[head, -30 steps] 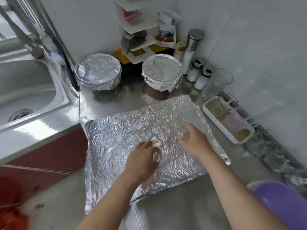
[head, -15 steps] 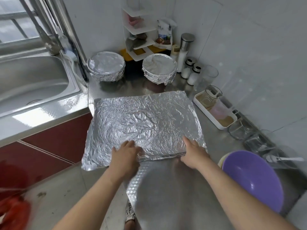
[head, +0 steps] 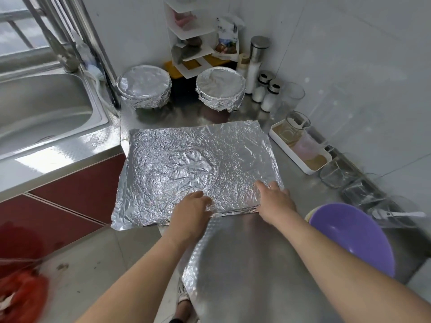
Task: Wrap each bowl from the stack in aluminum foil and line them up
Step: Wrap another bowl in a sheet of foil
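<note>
Domestic kitchen, small, corner layout. Stainless sink [head: 46,108] with tall faucet [head: 58,50] at left, window bars [head: 14,15] behind. Embossed steel countertop [head: 245,264] over dark red cabinet fronts [head: 77,183]. White tiled wall [head: 349,54]. Corner shelf rack [head: 186,36] holds food packets. Beside it, steel-capped canister [head: 256,57] and two shakers [head: 268,99] of white powder. Glass cups [head: 290,96] and white tray [head: 279,141] along wall. Purple bowl [head: 349,236] at counter's near end. Grey floor tile [head: 93,252] below.

Crinkled foil sheet [head: 186,164] lies flat, near edge under the fingers of left hand [head: 191,210] and right hand [head: 275,201]. 2 foil-covered bowls sit upright well beyond the fingertips: left wrapped bowl [head: 144,86], right wrapped bowl [head: 220,88]. Purple bowl stack [head: 349,238] is right of the right-hand fingers, apart.
</note>
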Demonstrator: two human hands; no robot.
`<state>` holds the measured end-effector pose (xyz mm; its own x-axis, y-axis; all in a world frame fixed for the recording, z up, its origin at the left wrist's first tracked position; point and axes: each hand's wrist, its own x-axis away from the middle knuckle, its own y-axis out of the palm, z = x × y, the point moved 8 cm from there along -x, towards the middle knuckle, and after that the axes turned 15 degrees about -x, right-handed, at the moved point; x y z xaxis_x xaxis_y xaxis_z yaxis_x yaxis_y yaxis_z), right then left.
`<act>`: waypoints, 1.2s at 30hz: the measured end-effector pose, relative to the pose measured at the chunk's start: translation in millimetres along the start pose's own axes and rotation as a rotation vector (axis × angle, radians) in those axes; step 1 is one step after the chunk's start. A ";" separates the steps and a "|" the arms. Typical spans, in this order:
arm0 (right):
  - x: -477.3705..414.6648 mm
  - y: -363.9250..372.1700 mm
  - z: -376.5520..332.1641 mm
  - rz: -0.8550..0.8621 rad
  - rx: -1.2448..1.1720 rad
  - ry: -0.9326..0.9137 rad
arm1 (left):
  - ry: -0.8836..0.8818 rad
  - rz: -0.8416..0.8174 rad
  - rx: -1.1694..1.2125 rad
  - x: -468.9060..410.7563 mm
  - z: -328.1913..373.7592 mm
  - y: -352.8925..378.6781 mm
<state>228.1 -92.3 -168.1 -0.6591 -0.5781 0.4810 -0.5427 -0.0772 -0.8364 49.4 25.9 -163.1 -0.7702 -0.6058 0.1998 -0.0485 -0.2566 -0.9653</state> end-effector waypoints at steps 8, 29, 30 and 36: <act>-9.5 -23.7 -3.3 0.058 0.182 -0.068 | 0.052 0.015 -0.016 -7.1 -3.9 0.1; 49.0 -80.9 -88.5 0.217 0.269 -0.672 | 0.062 0.098 0.030 -6.7 23.4 -46.3; 55.5 -85.8 -97.1 0.230 0.235 -0.706 | 0.074 0.166 0.058 -8.9 30.0 -58.3; 55.8 -156.8 -83.2 0.365 -0.555 -0.638 | -0.063 0.439 0.311 -2.0 12.3 -138.7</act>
<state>233.1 -44.9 11.8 -0.5157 -0.8413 -0.1625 -0.6379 0.5035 -0.5827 65.5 53.4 -27.5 -0.6358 -0.7475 -0.1924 0.4670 -0.1741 -0.8669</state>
